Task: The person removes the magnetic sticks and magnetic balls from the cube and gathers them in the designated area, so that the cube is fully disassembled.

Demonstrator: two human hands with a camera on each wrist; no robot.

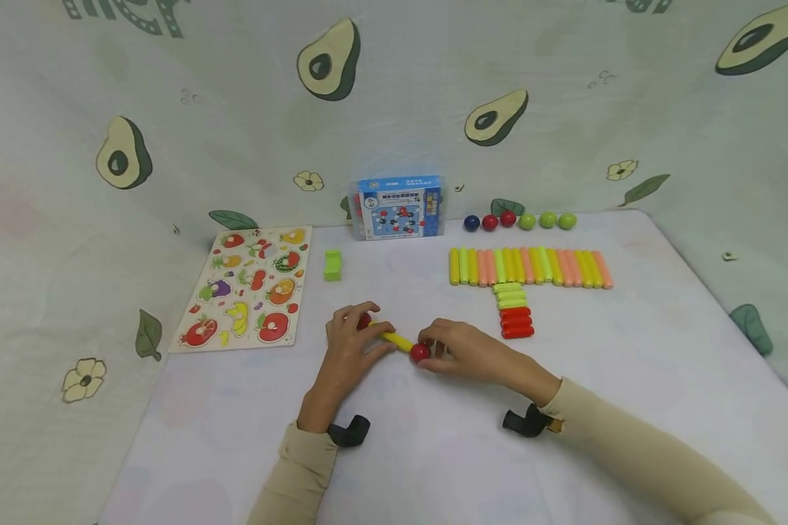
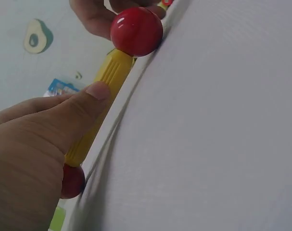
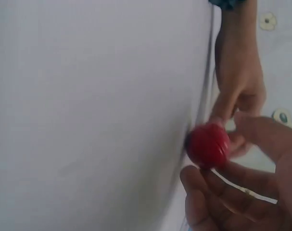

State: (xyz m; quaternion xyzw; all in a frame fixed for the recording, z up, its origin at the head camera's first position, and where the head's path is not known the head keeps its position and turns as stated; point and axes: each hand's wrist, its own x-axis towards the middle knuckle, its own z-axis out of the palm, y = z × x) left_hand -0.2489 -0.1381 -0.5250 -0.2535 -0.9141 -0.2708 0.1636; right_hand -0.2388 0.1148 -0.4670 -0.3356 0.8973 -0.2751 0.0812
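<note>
My left hand [image 1: 350, 346] pinches a yellow grooved stick [image 2: 112, 72] between thumb and fingers, low over the white table. One end of the stick joins a red ball [image 1: 420, 353], and another red ball [image 2: 72, 181] sits at the other end, partly behind the left hand. At the first ball, my right hand [image 1: 466, 352] has its thumb and fingers curled about it. In the right wrist view that ball hides much of the stick, with the right fingers [image 3: 242, 187] just beside and below it.
Behind the hands stands a boxed ball-and-stick set [image 1: 399, 209]. Balls [image 1: 527, 221] line the back, with a row of coloured sticks [image 1: 532, 266] before them and short red sticks [image 1: 516, 322] below. A fruit puzzle board [image 1: 236, 292] and a green block [image 1: 332, 265] lie left.
</note>
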